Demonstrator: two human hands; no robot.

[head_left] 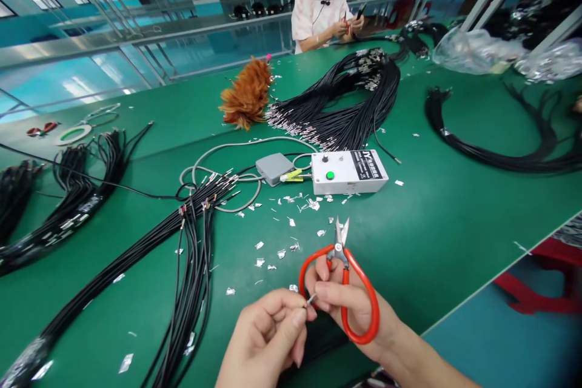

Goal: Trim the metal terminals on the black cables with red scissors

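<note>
On green mat, red-looped steel scissors (340, 279)

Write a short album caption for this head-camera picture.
Right hand holding red-handled scissors, left hand pinching a small metal wire tip above a green workbench.

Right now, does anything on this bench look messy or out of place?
Yes: small silvery scraps lie scattered over the green table, thickest between the white box and the red scissors in the right hand. A feather duster lies among the cable bundles.

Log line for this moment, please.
left hand: pinches wire tip | right hand: holds scissors, touches tip | table: foil scraps
</note>
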